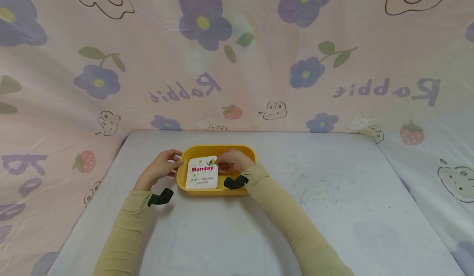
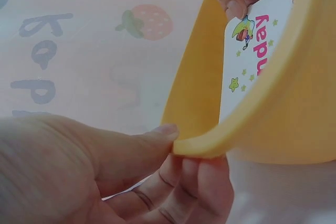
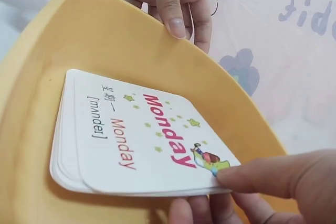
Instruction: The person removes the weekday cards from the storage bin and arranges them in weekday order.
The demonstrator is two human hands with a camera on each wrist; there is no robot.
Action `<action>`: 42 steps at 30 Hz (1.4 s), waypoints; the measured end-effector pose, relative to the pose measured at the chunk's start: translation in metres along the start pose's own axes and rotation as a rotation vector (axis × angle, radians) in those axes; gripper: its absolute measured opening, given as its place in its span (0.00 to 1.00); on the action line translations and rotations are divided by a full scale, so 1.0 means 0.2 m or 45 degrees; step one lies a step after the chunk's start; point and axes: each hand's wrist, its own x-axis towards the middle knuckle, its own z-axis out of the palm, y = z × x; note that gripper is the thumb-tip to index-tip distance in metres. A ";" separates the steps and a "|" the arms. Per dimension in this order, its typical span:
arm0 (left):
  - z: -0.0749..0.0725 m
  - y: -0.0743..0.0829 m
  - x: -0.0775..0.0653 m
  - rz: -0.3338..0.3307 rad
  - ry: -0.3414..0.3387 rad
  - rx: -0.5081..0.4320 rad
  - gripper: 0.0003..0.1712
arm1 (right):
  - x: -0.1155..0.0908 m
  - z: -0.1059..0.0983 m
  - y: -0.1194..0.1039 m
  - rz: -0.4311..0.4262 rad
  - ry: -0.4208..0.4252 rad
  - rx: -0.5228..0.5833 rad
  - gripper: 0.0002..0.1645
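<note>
A yellow tray point(image 1: 214, 192) stands on the white table, its left end gripped by my left hand point(image 1: 159, 170). In the left wrist view the thumb point(image 2: 152, 140) lies on the rim and the other fingers are under it. Inside the tray lies a stack of flash cards point(image 3: 142, 135), the top one reading "Monday" with stars and a small cartoon figure. My right hand point(image 1: 234, 161) pinches the stack at its right edge, thumb point(image 3: 257, 174) on top and fingers beneath. How many cards are in the stack cannot be told.
The white tabletop point(image 1: 333, 202) spreads around the tray. A pink curtain point(image 1: 259, 62) with flowers, rabbits and strawberries hangs behind and along both sides. Each wrist wears a black strap-on piece point(image 1: 161, 197).
</note>
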 end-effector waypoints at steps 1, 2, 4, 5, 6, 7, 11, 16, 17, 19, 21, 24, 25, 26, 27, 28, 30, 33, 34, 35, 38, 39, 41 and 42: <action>0.00 0.00 0.00 0.002 0.000 0.000 0.24 | 0.00 0.00 0.00 -0.011 0.000 -0.024 0.10; 0.00 0.00 0.00 0.003 0.000 0.001 0.24 | -0.01 -0.01 0.00 -0.024 0.000 -0.053 0.10; 0.00 0.00 0.00 0.002 0.003 0.002 0.24 | -0.01 -0.01 0.00 -0.052 0.005 -0.115 0.09; 0.00 0.01 0.00 0.001 0.005 0.003 0.24 | -0.01 -0.02 0.00 -0.062 0.009 -0.141 0.09; 0.00 0.01 0.00 -0.001 0.005 0.005 0.24 | -0.01 -0.02 -0.01 -0.075 0.015 -0.171 0.09; 0.00 0.01 0.00 -0.002 0.005 0.006 0.24 | -0.01 -0.02 0.00 -0.085 0.023 -0.190 0.10; 0.00 0.00 0.00 -0.009 0.007 0.007 0.24 | 0.00 -0.02 -0.01 -0.112 0.057 -0.276 0.10; 0.01 0.01 0.00 -0.015 0.012 0.007 0.24 | 0.00 -0.03 -0.01 -0.143 0.105 -0.351 0.10; 0.01 0.01 0.00 -0.017 0.011 0.006 0.24 | 0.00 -0.04 -0.02 -0.147 0.113 -0.358 0.10; 0.01 0.01 0.00 -0.018 0.009 0.001 0.24 | 0.00 -0.04 -0.02 -0.156 0.133 -0.372 0.10; 0.01 0.00 0.00 -0.020 0.006 -0.004 0.24 | 0.00 -0.05 -0.02 -0.163 0.155 -0.394 0.10; 0.00 0.00 0.01 -0.025 0.004 -0.008 0.23 | -0.01 -0.06 -0.02 -0.171 0.183 -0.422 0.10; 0.00 -0.01 0.01 -0.028 0.005 -0.003 0.23 | -0.01 -0.06 -0.02 -0.176 0.191 -0.434 0.10; 0.00 -0.01 0.01 -0.031 0.007 0.001 0.23 | -0.01 -0.06 -0.02 -0.183 0.200 -0.443 0.11; 0.00 -0.01 0.01 -0.032 0.008 0.005 0.23 | -0.02 -0.06 -0.02 -0.192 0.205 -0.454 0.10; 0.00 -0.01 0.01 -0.036 0.010 0.008 0.23 | -0.02 -0.06 -0.02 -0.201 0.206 -0.461 0.10; 0.00 -0.01 0.01 -0.040 0.011 0.012 0.23 | -0.03 -0.06 -0.03 -0.219 0.202 -0.478 0.09; 0.00 0.00 0.01 -0.043 0.010 0.018 0.23 | -0.05 -0.07 -0.03 -0.238 0.178 -0.501 0.08; 0.00 0.00 0.01 -0.042 0.009 0.019 0.23 | -0.05 -0.08 -0.04 -0.243 0.168 -0.506 0.08; 0.00 0.00 0.01 -0.043 0.008 0.019 0.23 | -0.06 -0.08 -0.04 -0.248 0.164 -0.519 0.08; 0.01 0.00 0.00 -0.038 0.005 0.018 0.23 | -0.08 -0.10 -0.05 -0.262 0.153 -0.542 0.08; 0.01 0.00 0.00 -0.036 0.004 0.016 0.23 | -0.08 -0.10 -0.05 -0.271 0.152 -0.546 0.08; 0.01 0.00 0.00 -0.037 0.006 0.011 0.24 | -0.09 -0.12 -0.06 -0.290 0.146 -0.549 0.08; 0.01 0.00 0.00 -0.033 0.004 0.011 0.24 | -0.10 -0.13 -0.06 -0.301 0.141 -0.547 0.09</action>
